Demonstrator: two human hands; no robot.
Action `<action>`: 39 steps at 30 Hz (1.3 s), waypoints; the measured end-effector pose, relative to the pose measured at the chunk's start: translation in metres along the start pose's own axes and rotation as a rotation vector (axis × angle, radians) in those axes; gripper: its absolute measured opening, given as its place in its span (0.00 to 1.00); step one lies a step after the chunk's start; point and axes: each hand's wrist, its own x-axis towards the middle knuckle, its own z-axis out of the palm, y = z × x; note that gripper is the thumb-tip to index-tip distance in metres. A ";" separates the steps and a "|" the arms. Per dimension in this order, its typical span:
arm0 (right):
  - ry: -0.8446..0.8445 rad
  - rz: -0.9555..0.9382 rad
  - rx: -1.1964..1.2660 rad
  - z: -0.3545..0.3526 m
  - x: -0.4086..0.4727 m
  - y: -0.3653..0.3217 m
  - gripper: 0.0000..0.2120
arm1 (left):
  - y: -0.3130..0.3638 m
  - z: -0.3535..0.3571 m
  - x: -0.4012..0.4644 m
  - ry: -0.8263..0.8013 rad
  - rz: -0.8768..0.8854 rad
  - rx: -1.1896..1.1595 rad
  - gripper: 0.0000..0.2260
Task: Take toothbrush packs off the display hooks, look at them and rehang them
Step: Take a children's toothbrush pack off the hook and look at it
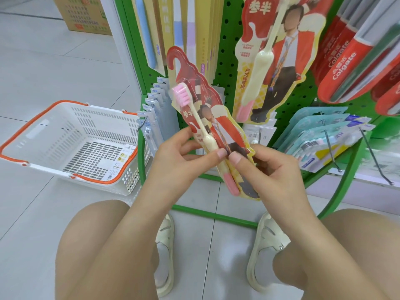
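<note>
A red and yellow toothbrush pack with a cream brush and pink bristles is off the hooks and tilted in front of the green pegboard rack. My left hand grips its lower left edge, thumb on the front. My right hand pinches its lower right side. A matching pack hangs on the rack above right.
A white shopping basket with orange handles stands on the floor to the left. Colgate packs hang at upper right, teal packs on lower hooks whose wire tips stick out. A cardboard box sits far left. My knees are below.
</note>
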 end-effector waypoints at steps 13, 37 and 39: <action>-0.366 0.573 0.368 -0.023 0.008 -0.006 0.10 | 0.003 -0.011 -0.004 -0.170 0.097 -0.122 0.25; -0.279 0.536 0.214 -0.017 0.004 -0.001 0.15 | -0.005 -0.020 0.001 -0.058 -0.091 -0.287 0.07; -0.265 0.517 0.216 -0.017 0.005 -0.001 0.15 | -0.004 -0.015 0.000 -0.068 -0.134 -0.257 0.07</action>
